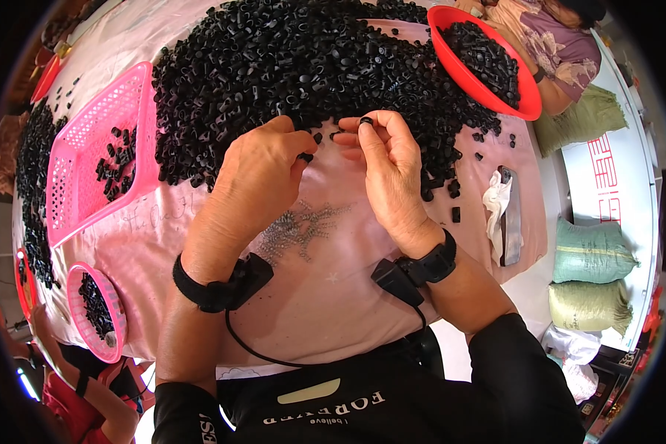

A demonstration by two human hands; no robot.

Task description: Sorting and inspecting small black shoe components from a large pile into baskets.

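Observation:
Near the front edge of a big heap of small black plastic parts [274,66], both my hands work close together over the pink cloth. My left hand [255,174] is closed, its fingers bent around a small black plastic part [305,157] that shows only in part. Thumb and forefinger of my right hand [391,166] pinch another small black piece [366,120], its far side hidden by the fingers. Between and below my wrists, a scatter of tiny silver metal pieces [296,231] lies on the cloth.
A pink basket [100,214] with some black parts stands at left, a round pink basket [118,325] nearer. At far right a red basin [440,55] of parts sits before another person [577,52]. A phone [510,222] and white tissue [493,203] lie right. Sacks [592,251] stand beyond.

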